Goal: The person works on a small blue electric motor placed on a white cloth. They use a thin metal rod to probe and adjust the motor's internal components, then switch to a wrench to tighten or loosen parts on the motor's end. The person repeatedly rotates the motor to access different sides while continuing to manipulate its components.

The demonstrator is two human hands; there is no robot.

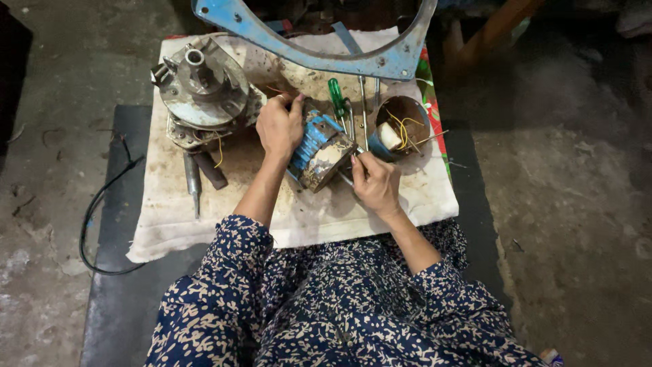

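A black cable (102,204) loops over the concrete floor (47,136) at far left, beside a dark mat (122,285) on which a stained white cloth (204,224) serves as the worktop. On the cloth's left part stands a grey metal motor housing (204,85) with a short shaft pointing up; a metal rod (193,182) and a dark bar (210,170) lie just below it. A seated person in a dark floral garment (326,306) leans over the middle of the cloth. The left hand (278,126) is closed over the upper left side of a rusty motor stator (320,153) with blue winding insulation, which lies tilted at the cloth's centre. The right hand (375,182) sits at the stator's lower right edge, fingers pinched around a thin metal tool (348,179) whose tip touches the stator. Just behind the stator lies a green-handled screwdriver (337,98), with other slim metal tools beside it. To the right sits a round rusty cup-shaped part (401,126) holding yellow wires and a pale block. A curved blue metal frame (380,64) arches across the cloth's far edge.
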